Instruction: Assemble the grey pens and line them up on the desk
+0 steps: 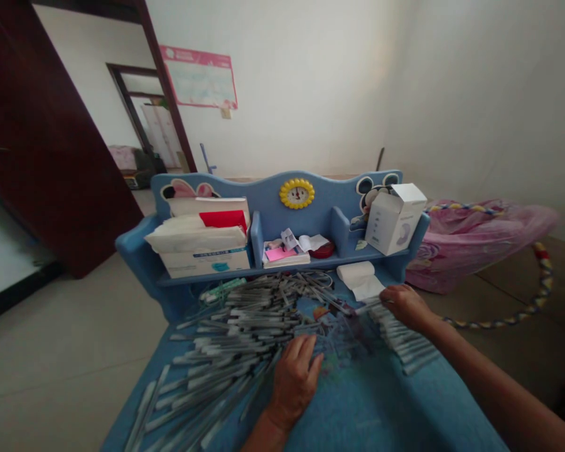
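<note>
My right hand [405, 306] is closed at the right of the blue desk, its fingers pinching one slim pen-like stick [368, 307] that points left. Below it, a row of similar sticks [407, 345] lies side by side near the right edge. My left hand [297, 375] rests palm down by the right side of a large loose pile of pale sticks with dark ends [245, 342]. Its fingers are slightly bent, the thumb stands apart, and nothing shows in its grasp. Between the hands lie some clear, thin pieces [329, 333], too blurred to name.
The desk [358, 408] has a raised back shelf with a yellow flower clock [296, 193]. On it stand a mask box with papers [207, 260], a notepad [286, 258] and a white carton [395, 220]. A paper roll [356, 271] lies below. A hoop [541, 282] is at right.
</note>
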Tool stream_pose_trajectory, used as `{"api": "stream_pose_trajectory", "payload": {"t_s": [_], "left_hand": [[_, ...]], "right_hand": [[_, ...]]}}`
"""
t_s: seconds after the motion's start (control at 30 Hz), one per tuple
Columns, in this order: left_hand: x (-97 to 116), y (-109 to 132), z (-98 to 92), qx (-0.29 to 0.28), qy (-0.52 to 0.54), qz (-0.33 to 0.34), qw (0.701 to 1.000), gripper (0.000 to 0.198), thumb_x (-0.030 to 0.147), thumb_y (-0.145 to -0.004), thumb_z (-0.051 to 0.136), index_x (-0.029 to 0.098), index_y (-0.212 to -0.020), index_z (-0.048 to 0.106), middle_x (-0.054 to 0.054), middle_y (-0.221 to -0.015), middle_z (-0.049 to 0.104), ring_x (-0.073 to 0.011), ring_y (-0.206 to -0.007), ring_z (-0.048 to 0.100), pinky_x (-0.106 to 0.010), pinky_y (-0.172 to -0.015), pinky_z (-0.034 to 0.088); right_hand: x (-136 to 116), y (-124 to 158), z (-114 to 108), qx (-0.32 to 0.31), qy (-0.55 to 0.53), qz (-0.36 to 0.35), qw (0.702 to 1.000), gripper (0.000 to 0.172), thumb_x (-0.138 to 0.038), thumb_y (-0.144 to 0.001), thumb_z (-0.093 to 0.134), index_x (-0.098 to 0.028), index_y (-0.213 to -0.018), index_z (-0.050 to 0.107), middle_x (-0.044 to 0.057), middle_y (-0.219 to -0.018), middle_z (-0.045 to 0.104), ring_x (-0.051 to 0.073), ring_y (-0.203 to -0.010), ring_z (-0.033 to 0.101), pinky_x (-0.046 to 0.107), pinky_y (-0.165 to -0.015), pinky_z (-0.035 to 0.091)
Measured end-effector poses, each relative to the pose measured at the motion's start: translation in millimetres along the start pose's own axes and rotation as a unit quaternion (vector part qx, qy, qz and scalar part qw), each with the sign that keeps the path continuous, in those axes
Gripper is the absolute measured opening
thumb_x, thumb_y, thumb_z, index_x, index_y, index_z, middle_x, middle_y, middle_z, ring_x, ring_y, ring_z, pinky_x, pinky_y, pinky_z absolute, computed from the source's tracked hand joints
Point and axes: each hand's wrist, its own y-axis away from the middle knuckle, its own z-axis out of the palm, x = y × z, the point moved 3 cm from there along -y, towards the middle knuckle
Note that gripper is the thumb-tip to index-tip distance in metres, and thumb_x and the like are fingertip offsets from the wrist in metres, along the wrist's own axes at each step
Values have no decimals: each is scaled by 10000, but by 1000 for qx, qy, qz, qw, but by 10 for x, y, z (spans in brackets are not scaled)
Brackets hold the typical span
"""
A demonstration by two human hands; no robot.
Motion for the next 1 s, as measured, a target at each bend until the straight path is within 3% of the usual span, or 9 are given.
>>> {"api": "stream_pose_trajectory", "payload": {"t_s": [0.1,0.2,0.4,0.53,0.67,0.83,1.0], "left_hand": [[-3,13,17,-12,8,-14,1000,236,225,-868,457,136,-1060,562,-107,-978,626,-206,-907,605,-340,-789,536],[9,4,7,-13,17,-18,1000,232,215,-867,449,144,-1055,565,-102,-959,630,-198,-893,608,-333,-780,538],[1,-15,-11,-12,16,-15,1000,235,205,-862,446,133,-1051,567,-101,-933,628,-199,-869,608,-327,-764,540],[-2,-8,-6,-24,15,-28,999,230,200,-854,456,131,-1044,565,-101,-930,624,-203,-868,604,-334,-758,539],[9,-10,-18,-24,15,-36,999,215,192,-851,458,135,-1028,566,-95,-912,620,-203,-852,600,-335,-741,539],[16,-8,-27,-31,26,-43,998,199,192,-851,454,154,-1012,564,-86,-900,611,-200,-840,592,-339,-733,534],[15,-6,-25,-44,25,-54,997,197,162,-836,460,154,-1007,556,-81,-897,607,-206,-840,590,-349,-740,533]], "right_hand": [[319,-88,17,-10,-12,14,1000,192,-168,-797,470,-178,-826,660,67,-859,658,179,-825,589,250,-762,365],[485,-124,106,-22,-24,25,999,211,-162,-786,473,-178,-867,667,70,-915,668,180,-850,601,235,-755,388],[640,-131,302,-44,-16,52,998,291,-116,-739,508,-190,-967,674,76,-1025,662,200,-982,583,258,-853,372],[609,-117,335,-34,3,73,997,372,-63,-725,466,-176,-1023,658,105,-1042,656,217,-986,585,278,-845,379],[350,-116,287,-18,11,66,998,337,-106,-782,421,-163,-1021,652,117,-1008,656,214,-928,599,270,-802,390],[-339,-153,209,-18,-35,-4,999,284,-194,-845,392,-185,-945,658,87,-931,658,188,-906,585,238,-796,379],[-916,-262,271,-52,-63,-7,997,230,-225,-835,434,-217,-927,645,57,-954,660,178,-932,588,223,-776,379]]}}
